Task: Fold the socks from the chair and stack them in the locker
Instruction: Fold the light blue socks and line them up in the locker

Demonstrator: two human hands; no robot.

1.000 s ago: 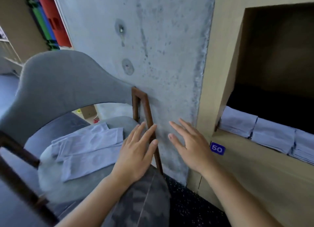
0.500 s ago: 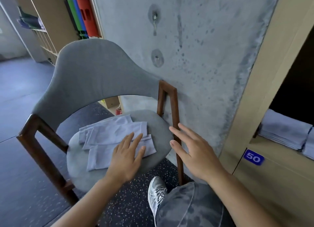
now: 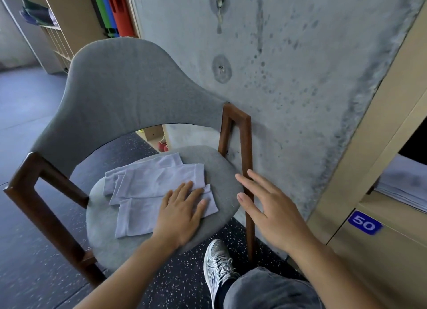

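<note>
Pale purple socks lie flat on the grey chair in the middle of the frame, not folded yet. Some folded ones already sit in the locker (far right). My left hand rests flat on them, fingers straight. My right hand hovers beside, fingers spread, holding nothing.

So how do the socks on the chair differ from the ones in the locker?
The socks on the chair lie loose, flat and overlapping; the locker socks are folded and stacked. The left hand rests on the chair socks; nothing touches the locker's. Both are pale lavender.
</note>
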